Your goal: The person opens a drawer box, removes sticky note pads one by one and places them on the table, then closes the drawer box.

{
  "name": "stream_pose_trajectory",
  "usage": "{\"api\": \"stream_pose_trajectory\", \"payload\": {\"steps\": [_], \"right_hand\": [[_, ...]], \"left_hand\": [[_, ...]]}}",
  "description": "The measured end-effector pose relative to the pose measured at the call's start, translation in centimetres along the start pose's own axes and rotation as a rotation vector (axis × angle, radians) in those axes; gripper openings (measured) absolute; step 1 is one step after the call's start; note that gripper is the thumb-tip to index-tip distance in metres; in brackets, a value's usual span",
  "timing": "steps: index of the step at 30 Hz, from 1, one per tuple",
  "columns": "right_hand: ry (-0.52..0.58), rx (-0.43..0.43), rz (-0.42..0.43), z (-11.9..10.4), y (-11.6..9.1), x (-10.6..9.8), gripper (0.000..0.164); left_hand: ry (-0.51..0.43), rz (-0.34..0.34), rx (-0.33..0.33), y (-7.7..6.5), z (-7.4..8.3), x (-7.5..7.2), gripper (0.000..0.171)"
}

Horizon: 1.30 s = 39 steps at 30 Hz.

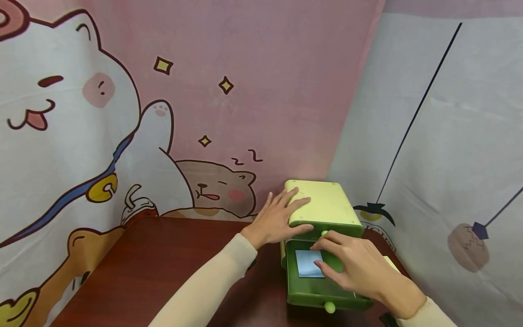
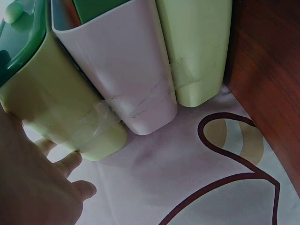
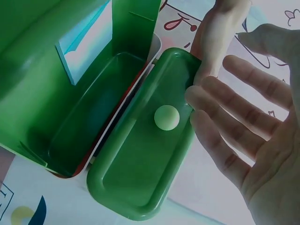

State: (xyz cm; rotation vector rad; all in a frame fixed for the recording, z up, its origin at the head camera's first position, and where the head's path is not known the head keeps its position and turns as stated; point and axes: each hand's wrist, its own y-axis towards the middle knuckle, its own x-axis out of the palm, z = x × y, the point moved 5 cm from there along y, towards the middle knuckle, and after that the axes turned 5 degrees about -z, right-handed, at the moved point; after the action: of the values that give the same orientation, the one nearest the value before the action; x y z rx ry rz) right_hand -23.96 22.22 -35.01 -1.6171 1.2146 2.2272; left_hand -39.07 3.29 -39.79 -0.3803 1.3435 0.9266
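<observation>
A small drawer cabinet (image 1: 327, 202) has a pale yellow-green top tier over a whitish middle tier (image 2: 117, 70). My left hand (image 1: 275, 220) rests with spread fingers on the top tier's left side. Below the closed top drawer front (image 3: 136, 159), a green drawer (image 1: 304, 290) is pulled out. Inside it is a thin light-blue square (image 1: 307, 263). Over this drawer hovers my right hand (image 1: 359, 265), fingers loosely extended and holding nothing. Its fingertips are close to the top drawer's round knob (image 3: 167, 117) and partly cover it in the head view.
The cabinet stands towards the right end of a dark red-brown table (image 1: 180, 268). Printed cloth (image 1: 286, 81) hangs behind and at the right. A knob (image 1: 329, 307) projects from the pulled-out drawer's front. Something pale yellow (image 1: 391, 263) shows beyond my right wrist.
</observation>
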Motion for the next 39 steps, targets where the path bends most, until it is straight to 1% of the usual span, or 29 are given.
{"api": "stream_pose_trajectory", "payload": {"steps": [3,6,12,19,26,34,39], "right_hand": [[0.016,-0.006,-0.035,0.1,0.4,0.3,0.032],[0.027,-0.008,-0.088,0.4,0.7,0.7,0.031],[0.047,0.002,-0.255,0.9,1.3,1.5,0.028],[0.047,-0.021,-0.427,1.5,2.0,2.6,0.034],[0.091,-0.019,-0.584,1.8,2.6,3.9,0.040],[0.141,-0.022,-0.716,1.8,2.9,5.4,0.045],[0.151,-0.029,-0.760,2.1,3.0,6.2,0.048]], "left_hand": [[0.000,0.001,0.002,0.0,0.0,0.1,0.086],[-0.001,-0.001,0.001,0.0,0.0,0.2,0.086],[0.002,0.002,0.001,0.0,0.0,0.1,0.085],[-0.011,0.001,0.005,-0.1,0.0,0.0,0.085],[-0.017,0.007,0.010,0.0,-0.1,0.1,0.083],[-0.018,0.012,0.016,0.0,0.0,0.0,0.084],[-0.023,0.012,0.013,0.0,0.0,0.0,0.084]]}}
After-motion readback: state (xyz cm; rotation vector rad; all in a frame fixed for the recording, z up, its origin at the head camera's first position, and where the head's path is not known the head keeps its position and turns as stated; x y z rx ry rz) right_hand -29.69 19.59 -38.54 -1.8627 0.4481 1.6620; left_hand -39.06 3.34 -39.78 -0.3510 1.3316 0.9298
